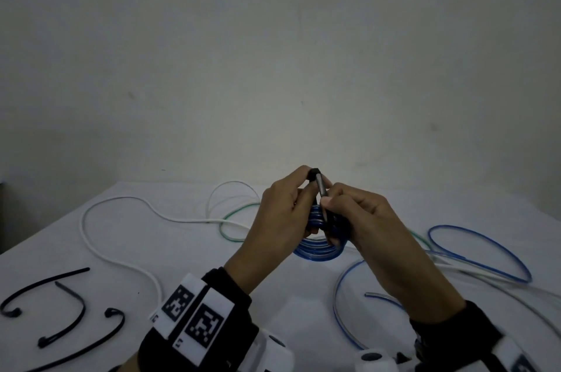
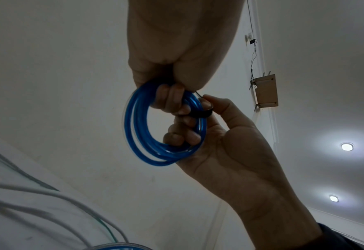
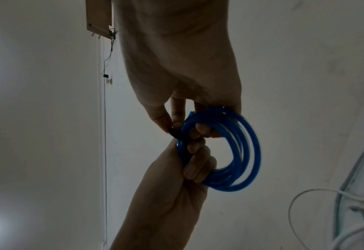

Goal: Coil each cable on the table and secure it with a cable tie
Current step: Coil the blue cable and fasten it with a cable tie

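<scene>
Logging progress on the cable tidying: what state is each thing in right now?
blue cable coil: coiled, held off the table.
black cable tie: looped round the coil.
left hand: grips the coil.
right hand: pinches the tie.
white cable: uncoiled.
green cable: uncoiled.
spare ties: unused.

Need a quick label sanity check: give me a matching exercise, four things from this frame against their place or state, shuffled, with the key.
Things:
1. blue coil
2. white cable
3. spare cable ties
4. black cable tie

States:
A. lying loose in a long curve on the table
B. pinched between both hands, looped round the coil
C. held up off the table by both hands
D. lying at the near left of the table

Pairs: 1-C, 2-A, 3-D, 4-B
</scene>
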